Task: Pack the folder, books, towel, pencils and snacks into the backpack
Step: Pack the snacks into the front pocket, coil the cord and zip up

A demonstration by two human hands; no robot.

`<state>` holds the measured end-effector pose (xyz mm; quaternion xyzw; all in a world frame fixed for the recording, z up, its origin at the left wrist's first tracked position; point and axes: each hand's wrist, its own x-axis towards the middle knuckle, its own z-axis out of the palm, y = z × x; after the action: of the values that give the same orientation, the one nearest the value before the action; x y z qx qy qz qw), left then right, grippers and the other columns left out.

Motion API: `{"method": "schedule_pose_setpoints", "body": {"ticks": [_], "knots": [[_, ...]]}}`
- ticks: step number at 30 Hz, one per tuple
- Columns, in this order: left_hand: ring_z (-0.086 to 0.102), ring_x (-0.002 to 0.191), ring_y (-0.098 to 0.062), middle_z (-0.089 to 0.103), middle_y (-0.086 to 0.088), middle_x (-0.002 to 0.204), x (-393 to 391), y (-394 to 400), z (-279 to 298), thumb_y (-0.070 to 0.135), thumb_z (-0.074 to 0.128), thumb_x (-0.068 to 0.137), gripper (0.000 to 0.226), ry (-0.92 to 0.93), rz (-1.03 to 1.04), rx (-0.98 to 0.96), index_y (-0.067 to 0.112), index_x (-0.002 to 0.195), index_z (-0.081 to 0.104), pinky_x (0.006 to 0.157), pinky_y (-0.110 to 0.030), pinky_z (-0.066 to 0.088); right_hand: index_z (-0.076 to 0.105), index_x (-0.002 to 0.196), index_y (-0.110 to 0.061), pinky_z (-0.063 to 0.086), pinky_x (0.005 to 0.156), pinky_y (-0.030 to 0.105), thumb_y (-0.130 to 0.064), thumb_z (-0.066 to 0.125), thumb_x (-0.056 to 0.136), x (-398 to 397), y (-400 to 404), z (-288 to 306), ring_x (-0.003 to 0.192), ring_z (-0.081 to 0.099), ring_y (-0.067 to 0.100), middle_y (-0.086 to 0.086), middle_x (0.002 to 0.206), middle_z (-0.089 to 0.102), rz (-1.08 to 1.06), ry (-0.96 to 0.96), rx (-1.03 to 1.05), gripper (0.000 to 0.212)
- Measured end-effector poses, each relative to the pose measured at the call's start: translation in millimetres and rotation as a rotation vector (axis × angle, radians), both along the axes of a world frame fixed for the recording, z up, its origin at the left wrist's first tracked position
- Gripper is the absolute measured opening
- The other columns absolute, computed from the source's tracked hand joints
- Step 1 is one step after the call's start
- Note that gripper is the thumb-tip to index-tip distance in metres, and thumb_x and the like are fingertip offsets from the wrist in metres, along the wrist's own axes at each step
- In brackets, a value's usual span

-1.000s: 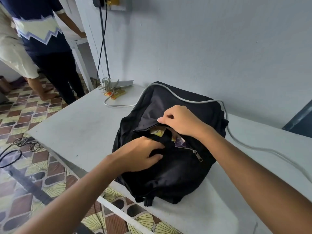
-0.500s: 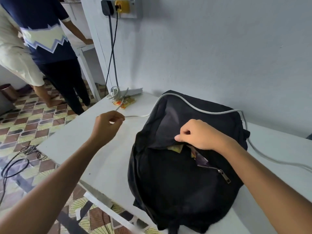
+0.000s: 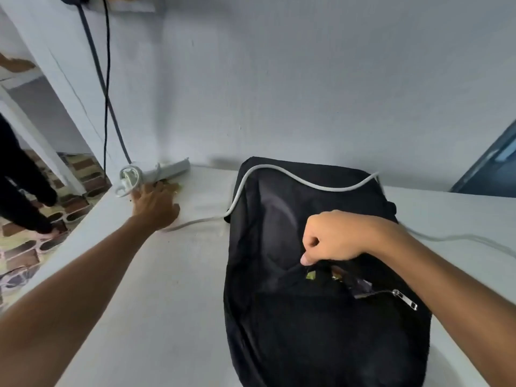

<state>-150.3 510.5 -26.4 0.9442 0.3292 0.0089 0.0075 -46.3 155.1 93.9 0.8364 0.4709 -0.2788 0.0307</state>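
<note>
On the white counter (image 3: 173,289) your left hand (image 3: 156,203) has left the black fabric backpack (image 3: 321,317) and now lies with loose fingers on the small yellow snack packets (image 3: 174,187) beside the grey power strip (image 3: 164,171). Your right hand (image 3: 335,237) still pinches the pocket's edge, so the opening, where coloured wrappers already show, stays ready for them.

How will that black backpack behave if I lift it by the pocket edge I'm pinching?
The backpack looks like soft fabric that creases and sags, so it would probably flop and stretch rather than lift as one piece. The right hand pinches only the pocket edge, so the opening may gape. The white cable draped over it would likely slide off.
</note>
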Motion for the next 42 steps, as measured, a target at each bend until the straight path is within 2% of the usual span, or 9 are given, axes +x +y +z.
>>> {"method": "schedule_pose_setpoints", "body": {"ticks": [3,9,13,17,22,29,35,38,42], "knots": [[0.026,0.139,-0.033,0.049,-0.005,0.143,7.3,4.1,-12.6,0.029,0.051,0.091,0.044,0.013,0.055,0.110,0.024,0.134,0.052,0.111,-0.056,0.010,0.040,0.053,-0.014,0.032,0.056,0.031,-0.040,0.065,0.085,-2.3,4.9,1.0,0.052,0.033,0.018,0.000,0.052,0.034,-0.022,-0.027,-0.038,0.048],[0.056,0.103,-0.036,0.070,-0.015,0.100,12.1,4.4,-0.2,0.014,0.056,0.091,0.022,-0.175,-0.019,0.252,0.021,0.098,0.076,0.099,-0.045,0.024,0.035,0.051,-0.014,0.029,0.054,0.030,-0.038,0.066,0.084,-4.4,10.2,0.5,0.053,0.034,0.020,-0.001,0.049,0.032,-0.042,-0.069,-0.074,0.052],[0.060,0.096,-0.037,0.071,-0.016,0.098,10.1,7.3,4.3,0.018,0.060,0.091,0.018,-0.212,-0.090,0.148,0.020,0.093,0.078,0.091,-0.042,0.041,0.033,0.050,-0.014,0.029,0.054,0.030,-0.038,0.066,0.084,-5.2,12.6,-0.7,0.053,0.033,0.020,0.000,0.049,0.031,-0.046,-0.078,-0.079,0.053],[0.055,0.102,-0.042,0.069,-0.022,0.101,6.9,5.1,0.0,0.012,0.059,0.087,0.019,-0.247,-0.042,0.151,0.011,0.097,0.076,0.095,-0.045,0.038,0.031,0.049,-0.014,0.029,0.054,0.030,-0.038,0.066,0.084,-5.2,13.3,-1.1,0.052,0.032,0.020,0.000,0.049,0.030,-0.046,-0.083,-0.076,0.055],[0.061,0.092,-0.038,0.069,-0.021,0.090,10.2,-0.6,7.8,0.014,0.061,0.082,0.020,-0.236,-0.057,0.110,0.018,0.092,0.077,0.089,-0.043,0.042,0.031,0.049,-0.013,0.029,0.054,0.030,-0.038,0.067,0.083,-4.3,13.0,-2.2,0.051,0.031,0.018,0.000,0.049,0.028,-0.042,-0.085,-0.064,0.055],[0.064,0.081,-0.038,0.072,-0.017,0.088,20.3,-31.3,23.4,0.024,0.057,0.092,0.021,-0.405,-0.059,-0.166,0.009,0.092,0.073,0.068,-0.035,0.047,0.031,0.046,-0.014,0.031,0.058,0.032,-0.037,0.066,0.082,-0.4,15.4,-4.5,0.051,0.031,0.020,0.001,0.048,0.029,-0.025,-0.057,-0.076,0.056],[0.053,0.083,-0.026,0.058,-0.005,0.090,27.6,-62.3,66.2,0.019,0.047,0.096,0.022,-0.748,0.078,-0.435,0.008,0.106,0.062,0.070,-0.031,0.038,0.030,0.048,-0.015,0.028,0.055,0.030,-0.037,0.065,0.084,-1.9,12.8,-3.2,0.050,0.029,0.019,0.000,0.048,0.027,-0.003,-0.067,-0.059,0.055],[0.061,0.093,-0.035,0.058,-0.010,0.095,29.4,-69.3,82.0,0.009,0.039,0.094,0.019,-0.959,0.252,-0.806,0.011,0.099,0.058,0.072,-0.041,0.053,0.034,0.051,-0.015,0.029,0.055,0.030,-0.038,0.064,0.086,-3.3,9.1,-1.4,0.050,0.031,0.017,0.000,0.050,0.029,0.004,-0.059,-0.039,0.051],[0.064,0.082,-0.023,0.063,-0.009,0.099,14.3,-82.7,97.1,0.008,0.048,0.095,0.017,-1.177,0.389,-1.319,0.014,0.085,0.060,0.072,-0.043,0.055,0.038,0.053,-0.015,0.030,0.054,0.028,-0.039,0.063,0.087,-3.7,0.9,-0.8,0.049,0.031,0.015,0.000,0.051,0.030,0.015,-0.032,0.034,0.049]]}}
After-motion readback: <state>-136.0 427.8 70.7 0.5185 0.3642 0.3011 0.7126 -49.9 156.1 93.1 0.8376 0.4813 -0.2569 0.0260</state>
